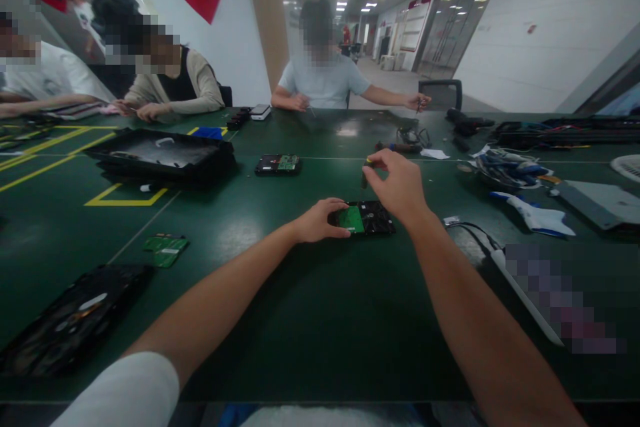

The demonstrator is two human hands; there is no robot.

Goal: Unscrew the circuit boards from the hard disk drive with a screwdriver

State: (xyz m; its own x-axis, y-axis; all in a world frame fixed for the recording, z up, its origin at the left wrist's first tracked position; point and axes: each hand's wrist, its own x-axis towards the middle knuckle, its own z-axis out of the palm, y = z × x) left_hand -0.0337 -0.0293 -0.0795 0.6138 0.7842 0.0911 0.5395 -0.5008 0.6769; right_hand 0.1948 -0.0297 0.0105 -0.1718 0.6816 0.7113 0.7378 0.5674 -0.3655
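Observation:
A black hard drive [377, 217] with a green circuit board [351, 219] on its upper side lies on the table in front of me. My left hand [323, 220] grips its left end, thumb on the near edge and fingers on the far edge. Over the drive's right half, my right hand [397, 183] pinches a small upright screwdriver [365, 177] with a yellow top. Its lower tip is too small and dark to make out against the drive.
Another hard drive [277, 164] lies beyond my left hand. Black trays [160, 150], a loose green circuit board [167, 250] and a black casing [75, 320] are at left. Cables [510, 167], a glove [533, 213] and a metal box [600, 203] lie right. Co-workers sit opposite.

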